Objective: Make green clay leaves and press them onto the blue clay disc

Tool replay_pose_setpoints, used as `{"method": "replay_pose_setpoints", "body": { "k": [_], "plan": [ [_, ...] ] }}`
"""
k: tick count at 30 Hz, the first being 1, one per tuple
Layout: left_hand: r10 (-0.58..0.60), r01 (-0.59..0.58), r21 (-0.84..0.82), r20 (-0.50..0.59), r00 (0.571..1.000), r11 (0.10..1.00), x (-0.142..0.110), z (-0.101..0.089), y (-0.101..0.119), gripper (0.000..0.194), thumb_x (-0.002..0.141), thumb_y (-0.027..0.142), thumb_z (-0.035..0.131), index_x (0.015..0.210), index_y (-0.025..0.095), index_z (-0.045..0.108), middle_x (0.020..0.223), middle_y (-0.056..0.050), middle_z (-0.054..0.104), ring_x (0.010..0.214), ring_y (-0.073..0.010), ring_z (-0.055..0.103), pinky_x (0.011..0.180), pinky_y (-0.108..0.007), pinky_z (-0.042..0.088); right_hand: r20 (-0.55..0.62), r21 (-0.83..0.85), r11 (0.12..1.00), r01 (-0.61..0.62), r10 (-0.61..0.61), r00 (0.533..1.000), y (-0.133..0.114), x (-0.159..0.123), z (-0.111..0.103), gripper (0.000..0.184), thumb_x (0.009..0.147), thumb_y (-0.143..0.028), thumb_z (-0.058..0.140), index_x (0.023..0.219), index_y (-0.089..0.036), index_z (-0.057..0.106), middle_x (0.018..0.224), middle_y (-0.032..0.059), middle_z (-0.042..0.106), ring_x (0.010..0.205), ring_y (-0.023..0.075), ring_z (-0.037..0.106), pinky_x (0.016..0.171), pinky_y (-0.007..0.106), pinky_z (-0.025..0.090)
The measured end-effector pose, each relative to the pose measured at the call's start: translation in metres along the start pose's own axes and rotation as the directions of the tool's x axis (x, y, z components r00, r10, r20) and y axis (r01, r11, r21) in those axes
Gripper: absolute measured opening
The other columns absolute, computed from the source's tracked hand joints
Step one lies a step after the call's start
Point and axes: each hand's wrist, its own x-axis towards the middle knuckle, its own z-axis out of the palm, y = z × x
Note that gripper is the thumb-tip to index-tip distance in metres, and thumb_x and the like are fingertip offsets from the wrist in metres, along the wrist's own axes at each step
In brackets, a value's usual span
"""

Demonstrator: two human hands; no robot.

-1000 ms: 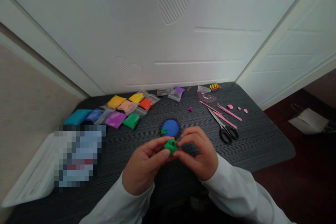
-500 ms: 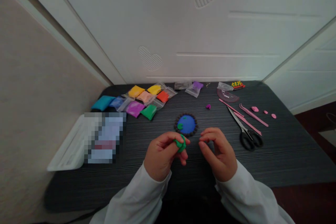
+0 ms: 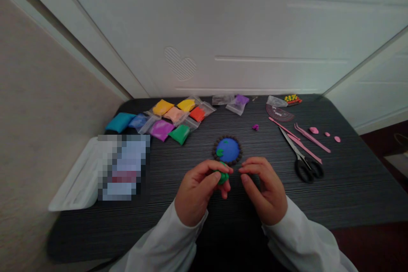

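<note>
A green lump (image 3: 224, 178) sat pinched between the thumb and fingers of the left hand (image 3: 195, 192), above the table (image 3: 178, 195), while the right hand (image 3: 266, 193) hovered just beside it, released, its fingers loosely curled. The left thumb and fingers covered part of the lump. Just beyond both hands lay a blue disc (image 3: 231, 148), ringed with dark pellets (image 3: 241, 152) and bearing green pieces on its left side. Farther back to the left, clear bags held colored material: a green bag (image 3: 180, 134), a magenta bag (image 3: 161, 130), a peach bag (image 3: 174, 114), a red bag (image 3: 197, 114) and two yellow-toned ones; a purple bag (image 3: 241, 100) lay near the table's back edge. A small magenta piece (image 3: 255, 127) rested beyond the disc. To the right, black-handled scissors (image 3: 301, 159) lay near pink tools (image 3: 312, 138) and pink lumps (image 3: 314, 130). At far left, pixelation masked part of a white tray-like object (image 3: 75, 182).
</note>
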Motion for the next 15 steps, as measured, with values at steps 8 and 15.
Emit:
{"method": "replay_pose_setpoints", "body": {
  "k": [8, 15],
  "plan": [
    [-0.033, 0.038, 0.091, -0.056, 0.998, 0.995, -0.0018, 0.0005, -0.0013, 0.021, 0.071, 0.012, 0.052, 0.092, 0.017, 0.05, 0.07, -0.002, 0.059, 0.045, -0.0068, 0.048, 0.037, -0.016, 0.031, 0.001, -0.001, 1.0, -0.012, 0.012, 1.0, 0.0006, -0.0014, -0.0014, 0.02, 0.072, -0.008, 0.051, 0.088, -0.02, 0.056, 0.089, 0.0059, 0.053, 0.087, 0.0174, 0.051, 0.075, 0.036, 0.042],
    [0.089, -0.081, 0.091, -0.08, 0.993, 0.993, -0.0047, -0.0019, -0.0053, 0.012, 0.069, 0.009, 0.052, 0.059, 0.015, 0.055, 0.072, -0.002, 0.06, 0.041, -0.0058, 0.046, 0.034, -0.017, 0.028, 0.004, -0.01, 1.0, -0.013, 0.013, 1.0, 0.001, 0.0001, -0.0012, 0.019, 0.072, -0.009, 0.051, 0.087, -0.02, 0.056, 0.088, 0.0057, 0.053, 0.085, 0.0171, 0.052, 0.075, 0.035, 0.043]
  ]
}}
